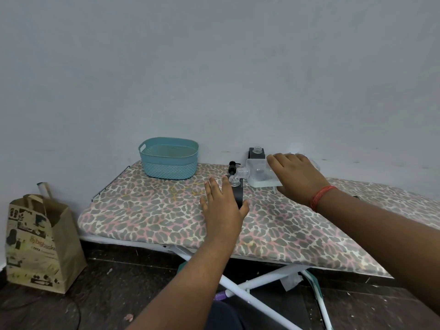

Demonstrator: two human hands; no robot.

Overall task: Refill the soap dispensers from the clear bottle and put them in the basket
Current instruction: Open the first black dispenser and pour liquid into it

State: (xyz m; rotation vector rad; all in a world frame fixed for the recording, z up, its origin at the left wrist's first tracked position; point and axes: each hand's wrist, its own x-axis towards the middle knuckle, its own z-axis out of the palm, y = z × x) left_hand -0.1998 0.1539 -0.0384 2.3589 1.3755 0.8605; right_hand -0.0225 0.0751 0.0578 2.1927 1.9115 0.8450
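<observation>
My right hand (297, 177) grips the clear bottle (258, 173), tipped on its side with its neck over the open mouth of a black soap dispenser (238, 194). My left hand (222, 206) holds that dispenser upright on the leopard-print board (147, 210), thumb on its right side. A second black dispenser (256, 152) with an open clear neck stands behind the bottle by the wall. A black pump head (232, 166) stands just left of the bottle neck. The teal basket (169, 160) sits at the board's far left.
The ironing board stands on white crossed legs (250, 287) against a pale wall. A brown paper bag (40, 244) stands on the dark floor to the left. A metal rail (109, 184) edges the board's left end.
</observation>
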